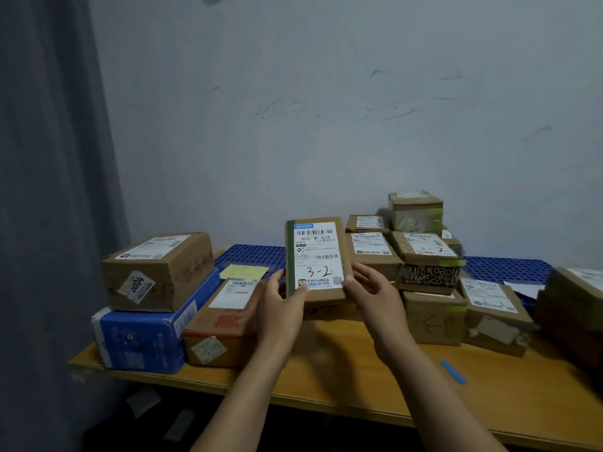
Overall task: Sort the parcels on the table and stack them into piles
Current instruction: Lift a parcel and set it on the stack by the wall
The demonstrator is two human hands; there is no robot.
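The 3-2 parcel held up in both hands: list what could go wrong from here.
1. The left hand and right hand grip the 3-2 parcel only at its lower end, upright, so it could tip or slip onto the table.
2. The other box marked 3-2 tops a skewed pile on a patterned black box; adding to it might topple it.

A flat brown parcel [318,259], its label marked 3-2, is raised upright; one stack [427,252] stands at its three o'clock, another stack [156,272] at nine.
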